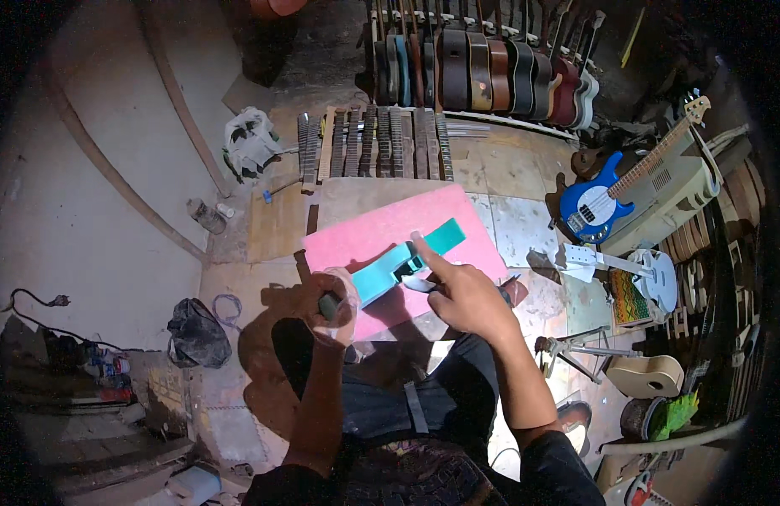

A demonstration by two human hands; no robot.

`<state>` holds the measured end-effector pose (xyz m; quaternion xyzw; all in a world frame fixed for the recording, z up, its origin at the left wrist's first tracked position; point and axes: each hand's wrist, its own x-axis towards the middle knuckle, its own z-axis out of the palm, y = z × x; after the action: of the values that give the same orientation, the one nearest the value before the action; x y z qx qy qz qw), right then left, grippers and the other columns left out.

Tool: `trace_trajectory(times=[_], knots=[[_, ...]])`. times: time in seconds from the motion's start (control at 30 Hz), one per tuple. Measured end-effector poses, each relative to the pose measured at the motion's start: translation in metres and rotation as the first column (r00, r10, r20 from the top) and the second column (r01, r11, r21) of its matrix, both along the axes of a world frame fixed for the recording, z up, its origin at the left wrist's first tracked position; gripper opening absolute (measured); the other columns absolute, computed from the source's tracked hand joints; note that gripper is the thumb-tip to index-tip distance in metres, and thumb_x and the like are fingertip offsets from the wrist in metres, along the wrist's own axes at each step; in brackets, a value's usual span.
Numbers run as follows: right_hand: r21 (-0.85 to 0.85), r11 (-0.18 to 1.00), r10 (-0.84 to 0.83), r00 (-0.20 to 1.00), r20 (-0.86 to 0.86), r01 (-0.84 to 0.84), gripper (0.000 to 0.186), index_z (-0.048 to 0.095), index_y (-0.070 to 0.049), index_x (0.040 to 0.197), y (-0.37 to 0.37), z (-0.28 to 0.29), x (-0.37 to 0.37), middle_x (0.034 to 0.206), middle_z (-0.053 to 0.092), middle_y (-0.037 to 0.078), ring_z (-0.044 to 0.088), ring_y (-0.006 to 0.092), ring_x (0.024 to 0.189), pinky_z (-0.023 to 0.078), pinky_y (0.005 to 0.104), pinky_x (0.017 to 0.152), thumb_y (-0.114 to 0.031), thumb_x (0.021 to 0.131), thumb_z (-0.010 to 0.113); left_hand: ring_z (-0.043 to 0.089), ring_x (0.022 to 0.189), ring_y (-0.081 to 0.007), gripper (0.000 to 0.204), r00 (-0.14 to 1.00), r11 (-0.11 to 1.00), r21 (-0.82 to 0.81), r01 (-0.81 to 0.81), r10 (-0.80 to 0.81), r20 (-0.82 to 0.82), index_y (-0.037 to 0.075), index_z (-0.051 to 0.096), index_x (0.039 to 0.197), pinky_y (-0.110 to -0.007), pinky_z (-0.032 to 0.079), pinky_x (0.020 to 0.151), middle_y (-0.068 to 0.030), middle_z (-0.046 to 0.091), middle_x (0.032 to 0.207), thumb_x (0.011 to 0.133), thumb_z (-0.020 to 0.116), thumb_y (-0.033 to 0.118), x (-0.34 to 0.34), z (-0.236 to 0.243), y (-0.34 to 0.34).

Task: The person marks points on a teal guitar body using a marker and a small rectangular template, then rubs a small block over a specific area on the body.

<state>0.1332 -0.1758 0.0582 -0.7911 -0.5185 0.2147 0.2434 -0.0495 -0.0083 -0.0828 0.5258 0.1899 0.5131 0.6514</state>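
A long teal strap-like piece (381,278) with a black buckle-like part (408,267) is held slantwise over a pink board (356,240). My left hand (332,305) is closed round its near left end, with a dark rounded bit (328,305) showing by the fingers. My right hand (470,295) grips the piece at the black part. Its index finger stretches along the far side and the thumb lies on the near side, next to a pale, shiny edge. The piece's darker green end (445,237) sticks out beyond that finger. The exact kind of piece cannot be made out.
Beyond the board lies a row of fretted guitar necks (381,139), with hanging guitar bodies (491,72) behind. A blue bass guitar (596,202) leans at right, near a pale guitar (655,278). Black plastic bag (198,333) and white bag (251,139) lie left.
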Motion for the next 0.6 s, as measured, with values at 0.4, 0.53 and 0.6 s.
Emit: trace_trajectory(times=[0.4, 0.53, 0.6], knots=[[0.006, 0.973, 0.229, 0.967, -0.108, -0.230, 0.081, 0.036, -0.018, 0.158, 0.016, -0.010, -0.054, 0.087, 0.071, 0.024, 0.070, 0.0428, 0.082, 0.055, 0.0528, 0.073, -0.013, 0.083, 0.066, 0.059, 0.101, -0.0221, 0.024, 0.991, 0.972, 0.208, -0.113, 0.125, -0.045, 0.002, 0.058, 0.106, -0.037, 0.049, 0.091, -0.0118, 0.061, 0.104, 0.092, 0.070, 0.019, 0.007, 0.008, -0.001], [0.162, 0.853, 0.501, 0.693, -0.519, -0.496, 0.060, 0.059, -0.014, 0.144, -0.004, -0.061, -0.043, 0.113, 0.071, 0.023, 0.071, 0.0357, 0.097, 0.054, 0.0433, 0.089, -0.008, 0.084, 0.061, 0.058, 0.108, -0.0250, 0.037, 0.871, 0.929, 0.231, -0.290, 0.356, -0.340, -0.002, 0.059, 0.117, -0.038, 0.047, 0.096, -0.0140, 0.063, 0.113, 0.098, 0.065, 0.028, 0.026, -0.028, 0.012], [0.130, 0.907, 0.393, 0.695, -0.602, -0.401, 0.057, 0.060, -0.012, 0.142, -0.012, -0.074, -0.048, 0.111, 0.071, 0.017, 0.069, 0.0258, 0.095, 0.053, 0.0371, 0.087, -0.005, 0.085, 0.059, 0.057, 0.115, -0.0253, 0.046, 0.824, 0.950, 0.088, -0.298, 0.303, -0.479, -0.004, 0.060, 0.122, -0.039, 0.044, 0.101, -0.0145, 0.064, 0.119, 0.102, 0.059, 0.038, 0.033, -0.044, 0.027]])
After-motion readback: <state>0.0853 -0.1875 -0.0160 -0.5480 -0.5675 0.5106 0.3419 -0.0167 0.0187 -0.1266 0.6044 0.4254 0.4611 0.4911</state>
